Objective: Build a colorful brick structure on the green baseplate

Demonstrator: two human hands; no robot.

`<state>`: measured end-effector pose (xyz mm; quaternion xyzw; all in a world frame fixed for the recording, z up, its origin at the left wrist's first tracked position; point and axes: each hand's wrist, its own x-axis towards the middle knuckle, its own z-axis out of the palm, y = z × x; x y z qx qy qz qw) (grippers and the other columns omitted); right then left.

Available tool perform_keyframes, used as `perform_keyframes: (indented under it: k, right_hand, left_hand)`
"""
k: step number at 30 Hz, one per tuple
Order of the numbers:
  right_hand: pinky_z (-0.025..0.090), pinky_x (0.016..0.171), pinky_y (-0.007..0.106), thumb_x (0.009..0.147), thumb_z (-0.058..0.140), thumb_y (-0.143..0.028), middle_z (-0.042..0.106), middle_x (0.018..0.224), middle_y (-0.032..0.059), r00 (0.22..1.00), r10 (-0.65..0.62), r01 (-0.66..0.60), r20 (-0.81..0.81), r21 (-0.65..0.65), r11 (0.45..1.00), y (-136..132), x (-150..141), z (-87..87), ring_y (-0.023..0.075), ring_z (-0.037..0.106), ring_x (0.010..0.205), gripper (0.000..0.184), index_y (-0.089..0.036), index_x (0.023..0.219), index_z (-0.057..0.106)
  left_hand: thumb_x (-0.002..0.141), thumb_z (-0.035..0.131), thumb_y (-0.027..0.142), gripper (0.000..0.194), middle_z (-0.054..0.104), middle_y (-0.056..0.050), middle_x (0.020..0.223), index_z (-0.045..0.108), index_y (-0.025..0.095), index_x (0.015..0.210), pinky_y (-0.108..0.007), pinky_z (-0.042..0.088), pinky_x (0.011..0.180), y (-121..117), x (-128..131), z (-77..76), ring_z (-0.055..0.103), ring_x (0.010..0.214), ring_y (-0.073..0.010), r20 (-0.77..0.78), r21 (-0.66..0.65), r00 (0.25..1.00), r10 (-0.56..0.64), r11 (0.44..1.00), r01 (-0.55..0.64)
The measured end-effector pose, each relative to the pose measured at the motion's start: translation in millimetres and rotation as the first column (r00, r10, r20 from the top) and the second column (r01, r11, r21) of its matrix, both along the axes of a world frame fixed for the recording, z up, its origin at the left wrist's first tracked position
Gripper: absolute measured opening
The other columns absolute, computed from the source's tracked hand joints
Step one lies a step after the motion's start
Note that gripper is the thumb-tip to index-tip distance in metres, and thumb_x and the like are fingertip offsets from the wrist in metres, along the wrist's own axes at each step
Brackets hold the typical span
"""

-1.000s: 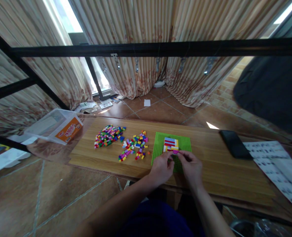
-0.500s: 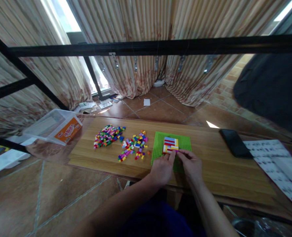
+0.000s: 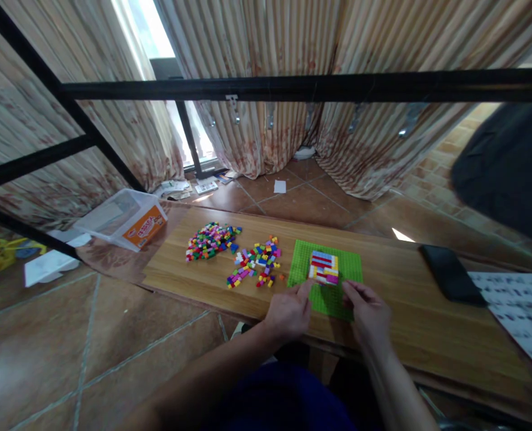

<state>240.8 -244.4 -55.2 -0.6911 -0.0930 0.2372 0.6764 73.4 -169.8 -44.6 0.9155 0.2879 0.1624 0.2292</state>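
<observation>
A block of small toy bricks (image 3: 323, 264) in red, white, yellow and blue stands on a green studded baseplate (image 3: 351, 261). At its near right corner is a magenta brick (image 3: 332, 279). My left hand (image 3: 289, 310) reaches over the baseplate's near left part, index finger stretched to the block's near left corner and holding nothing visible. To the right of the block, apart from it, my right hand (image 3: 370, 308) is closed with thumb and forefinger together over the baseplate; whatever is between them is too small to make out.
Loose bricks lie in a dense pile (image 3: 209, 240) and a spread-out group (image 3: 259, 260) on the wooden table (image 3: 396, 323). A black phone (image 3: 451, 275) and a printed sheet (image 3: 517, 299) lie at right. Far left stands a clear plastic box (image 3: 126, 218). A black bar (image 3: 284, 87) crosses beyond the table.
My right hand has moved away from the block to the right, and the magenta brick now shows at the block's corner. My left hand has drawn back slightly. The view has shifted left.
</observation>
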Motion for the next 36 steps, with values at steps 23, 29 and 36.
perform_keyframes:
  k: [23,29,36]
  right_hand:
    - [0.048,0.081,0.035,0.091,0.045,-0.032,0.071,0.096,0.0094,0.446,0.644,-0.465,0.621,-0.455,0.76,56.9,-75.1,1.2,0.0211,0.064,0.087,0.028,-0.019,0.097,0.069]
    - [0.046,0.085,0.035,0.092,0.042,-0.024,0.068,0.098,0.0091,0.331,0.695,-0.368,0.638,-0.591,0.718,95.2,-74.4,3.3,0.022,0.061,0.093,0.03,-0.018,0.103,0.069]
    - [0.041,0.092,0.033,0.091,0.043,-0.017,0.066,0.107,0.0116,0.194,0.816,-0.296,0.545,-0.76,0.578,125.1,-78.2,7.6,0.0223,0.06,0.099,0.035,-0.017,0.114,0.069]
  left_hand:
    - [0.096,0.046,0.019,0.019,0.069,-0.007,0.097,0.063,0.02,0.104,-0.029,0.055,0.078,42.5,-91.8,-29.8,0.066,0.091,-0.0181,0.18,0.131,0.956,0.23,0.958,-0.255]
    - [0.097,0.045,0.023,0.02,0.068,-0.007,0.092,0.064,0.02,0.101,-0.028,0.053,0.073,41.5,-90.0,-31.0,0.065,0.085,-0.0175,0.141,0.153,0.961,0.24,0.953,-0.26]
    - [0.097,0.044,0.024,0.021,0.067,-0.008,0.091,0.064,0.019,0.101,-0.028,0.053,0.072,41.7,-89.8,-27.0,0.064,0.083,-0.0174,0.13,0.124,0.963,0.237,0.959,-0.253]
